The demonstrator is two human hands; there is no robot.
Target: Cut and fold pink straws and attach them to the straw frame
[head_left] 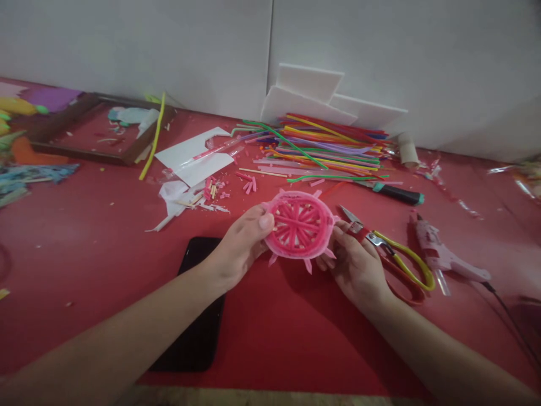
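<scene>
A round pink craft wheel (298,223), with darker pink spokes and short pointed tabs around its rim, is held up above the red table. My left hand (240,242) grips its left edge, thumb on the front face and the other fingers behind. At the right edge, the fingers of my right hand (355,256) are curled and pinch one of the tabs. Just beyond my right hand lie scissors (406,259) with yellow and red handles. Under my left forearm is a black phone (198,316), partly covered.
A pink glue gun (443,248) with a cord lies at the right. Behind the wheel are a pile of coloured pipe cleaners (329,146), a cutter knife (397,193), white foam sheets (308,96) and pink scraps (213,189). A brown frame (80,152) lies at the back left.
</scene>
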